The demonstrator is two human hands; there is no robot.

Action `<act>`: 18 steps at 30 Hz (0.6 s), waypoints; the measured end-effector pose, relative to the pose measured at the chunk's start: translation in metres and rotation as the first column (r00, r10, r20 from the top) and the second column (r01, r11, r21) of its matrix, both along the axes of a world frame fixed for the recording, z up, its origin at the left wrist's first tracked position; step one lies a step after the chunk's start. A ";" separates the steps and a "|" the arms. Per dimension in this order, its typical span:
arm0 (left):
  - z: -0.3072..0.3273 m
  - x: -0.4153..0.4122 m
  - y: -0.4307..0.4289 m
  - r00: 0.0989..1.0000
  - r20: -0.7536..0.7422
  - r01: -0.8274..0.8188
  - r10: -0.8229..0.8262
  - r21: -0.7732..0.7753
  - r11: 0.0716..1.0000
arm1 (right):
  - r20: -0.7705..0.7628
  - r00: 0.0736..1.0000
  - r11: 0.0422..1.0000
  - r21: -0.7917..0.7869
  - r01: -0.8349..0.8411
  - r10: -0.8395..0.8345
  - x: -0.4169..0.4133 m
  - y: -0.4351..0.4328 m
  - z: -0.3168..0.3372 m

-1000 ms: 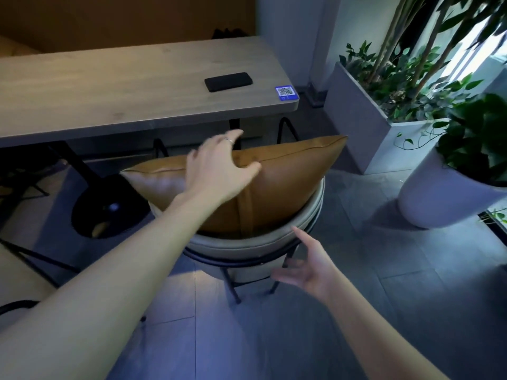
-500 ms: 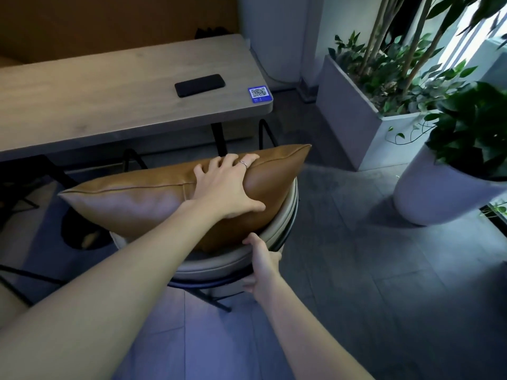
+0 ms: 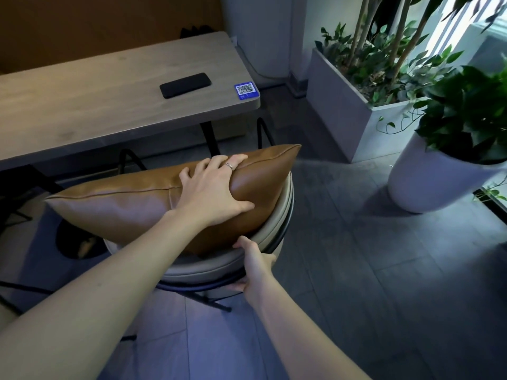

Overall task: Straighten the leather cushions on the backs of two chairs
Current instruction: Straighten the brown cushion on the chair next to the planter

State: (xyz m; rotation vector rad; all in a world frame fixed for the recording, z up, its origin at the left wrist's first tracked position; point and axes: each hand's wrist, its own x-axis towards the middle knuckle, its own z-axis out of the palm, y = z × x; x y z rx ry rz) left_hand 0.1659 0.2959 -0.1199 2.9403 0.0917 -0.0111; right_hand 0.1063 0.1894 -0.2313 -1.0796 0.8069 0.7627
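Since the frame a second ago the left hand [image 3: 211, 193] has come down from an open reach above the cushion [image 3: 131, 207] to a clamp on it, and the right hand [image 3: 256, 266] has moved from open air beside the chair [image 3: 277, 231] onto its back rim.

Floor: grey tiles [image 3: 370, 270], bare to the right of the chair up to the planters. A long wooden table [image 3: 96, 105] stands beyond the chair, its near edge just past the cushion's upper seam. A rectangular grey planter [image 3: 343, 124] sits against the far wall; a round white pot [image 3: 428, 185] stands nearer on the right, well apart from the chair.

Chair: pale padded back curved over a dark metal frame. The tan leather cushion lies along the top of that back, tilted, its left end overhanging past the rim and its right corner pointing up toward the table. Piped seam along the top; surface smooth, dented under the palm.

Left hand: fingers curled over the top seam, thumb pressed into the near face, gripping the cushion right of its middle. A ring [image 3: 229, 166] shows on one finger. Right hand: thumb on top of the padded rim, fingers apparently wrapped under it, though they are mostly hidden.

On the table: a black phone [image 3: 185, 85], flat, and a blue QR sticker [image 3: 246, 91] at the corner
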 end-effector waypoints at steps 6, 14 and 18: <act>0.000 0.018 0.019 0.999 0.005 -0.036 0.036 0.008 0.999 | 0.005 0.995 0.995 0.003 -0.097 0.097 0.023 0.012 0.005; -0.002 0.032 0.030 0.999 -0.026 -0.044 0.044 0.012 0.999 | -0.008 0.958 0.957 0.049 -0.285 0.285 0.031 0.007 0.000; 0.000 0.035 0.021 0.996 -0.056 -0.069 0.071 0.038 0.997 | 0.004 0.898 0.897 -0.016 -0.441 0.441 0.046 -0.019 0.000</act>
